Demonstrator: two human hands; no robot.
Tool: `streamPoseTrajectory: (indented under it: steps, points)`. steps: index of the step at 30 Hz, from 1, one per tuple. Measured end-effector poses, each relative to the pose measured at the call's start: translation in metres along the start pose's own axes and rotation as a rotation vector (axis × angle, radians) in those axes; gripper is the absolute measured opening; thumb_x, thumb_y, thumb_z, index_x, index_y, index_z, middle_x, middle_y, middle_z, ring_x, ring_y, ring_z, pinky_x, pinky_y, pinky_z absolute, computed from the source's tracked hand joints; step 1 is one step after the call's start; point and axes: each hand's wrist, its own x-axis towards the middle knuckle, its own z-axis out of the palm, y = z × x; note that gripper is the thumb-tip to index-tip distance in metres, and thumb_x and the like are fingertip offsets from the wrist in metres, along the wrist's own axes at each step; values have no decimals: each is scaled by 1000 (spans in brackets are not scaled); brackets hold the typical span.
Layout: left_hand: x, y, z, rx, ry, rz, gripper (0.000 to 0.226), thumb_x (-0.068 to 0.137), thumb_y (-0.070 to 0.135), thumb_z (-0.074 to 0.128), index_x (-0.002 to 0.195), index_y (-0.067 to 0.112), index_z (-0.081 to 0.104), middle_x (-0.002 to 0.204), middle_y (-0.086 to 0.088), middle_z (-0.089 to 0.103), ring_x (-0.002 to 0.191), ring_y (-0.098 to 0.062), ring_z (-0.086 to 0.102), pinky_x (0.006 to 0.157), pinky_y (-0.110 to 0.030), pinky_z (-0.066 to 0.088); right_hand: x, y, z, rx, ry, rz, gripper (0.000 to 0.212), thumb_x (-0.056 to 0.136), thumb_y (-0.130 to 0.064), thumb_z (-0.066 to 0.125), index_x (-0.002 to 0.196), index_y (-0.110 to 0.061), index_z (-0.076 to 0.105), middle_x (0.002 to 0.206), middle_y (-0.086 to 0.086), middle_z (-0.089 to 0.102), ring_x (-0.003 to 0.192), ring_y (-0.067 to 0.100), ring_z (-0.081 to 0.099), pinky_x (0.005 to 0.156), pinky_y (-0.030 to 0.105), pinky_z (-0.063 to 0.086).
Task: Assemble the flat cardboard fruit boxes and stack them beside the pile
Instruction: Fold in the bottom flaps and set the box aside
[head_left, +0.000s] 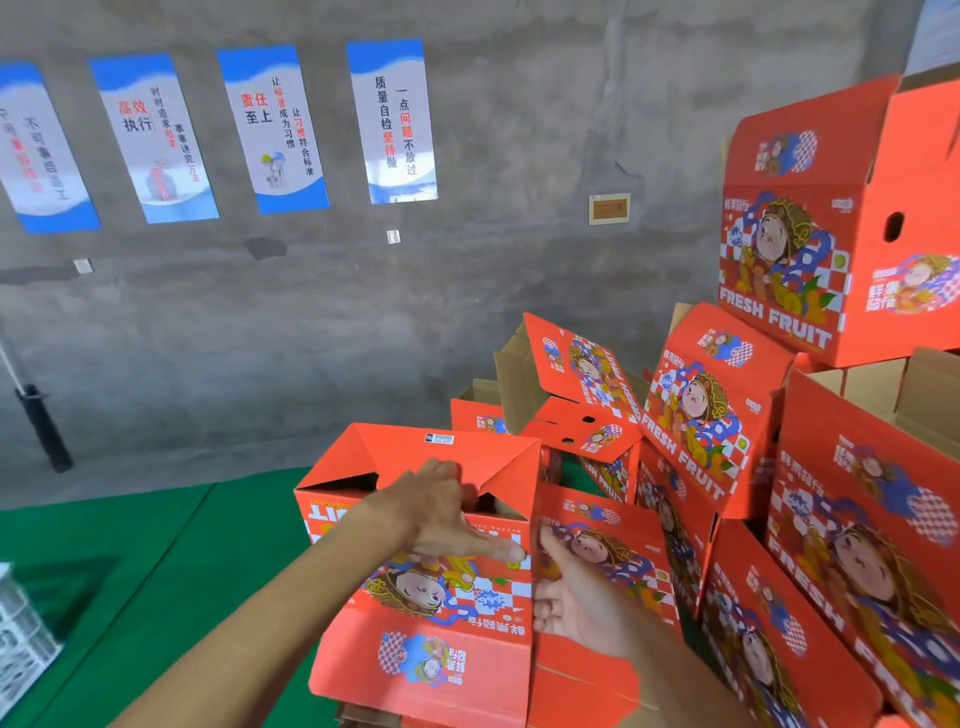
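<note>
A red printed fruit box (426, 597) stands upside down in front of me, its bottom flaps partly folded in at the top. My left hand (441, 514) lies flat over the top near edge, fingers reaching onto the flaps and thumb stretched along the front face. My right hand (571, 597) is at the box's right corner with its fingers loosely spread, touching the side. A pile of assembled red boxes (727, 415) rises to the right, some tilted, one box (841, 218) sitting highest.
Green matting (130, 571) covers the floor on the left. A grey concrete wall (467, 286) with blue-and-white posters stands behind. A black pole (44, 426) leans at the far left, and a white crate (21, 644) sits at the left edge.
</note>
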Motion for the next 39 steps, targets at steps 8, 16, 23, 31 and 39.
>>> streamPoseTrajectory:
  steps: [8, 16, 23, 31, 39]
  points:
    - [-1, -25, -26, -408, 11, 98, 73, 54, 102, 61, 81, 36, 77, 91, 17, 72, 90, -11, 70, 89, -34, 55, 0, -1, -1, 30, -72, -13, 75, 87, -74, 58, 121, -10, 73, 85, 8, 64, 63, 12, 40, 68, 28, 46]
    - [18, -10, -9, -211, 384, 187, 48, 99, 52, 63, 62, 22, 55, 80, 5, 52, 85, -15, 48, 83, -36, 40, -4, 10, -2, 162, -70, -11, 74, 80, -66, 67, 123, -5, 66, 90, 13, 64, 62, 15, 45, 65, 30, 48]
    - [-6, -29, 7, -772, 958, 113, 31, 104, 40, 57, 104, 20, 80, 127, 2, 71, 111, -10, 69, 101, -27, 50, -3, 4, 1, 111, -69, -55, 78, 83, -62, 73, 139, -9, 60, 90, 14, 64, 63, 17, 45, 67, 31, 47]
    - [-50, -79, -22, -358, 896, -122, 38, 102, 43, 60, 138, 32, 65, 148, -2, 58, 144, -20, 47, 118, -52, 32, -2, -41, 45, 77, -179, -241, 74, 72, -55, 89, 135, -32, 58, 96, 21, 54, 63, 22, 44, 60, 33, 43]
    - [-82, -99, -47, -827, 1138, -26, 37, 111, 32, 42, 111, 24, 78, 127, 15, 67, 128, -4, 55, 108, -13, 37, 14, -104, 124, -313, -176, -713, 55, 83, -45, 83, 129, -59, 56, 84, -2, 60, 86, 13, 65, 89, 29, 56]
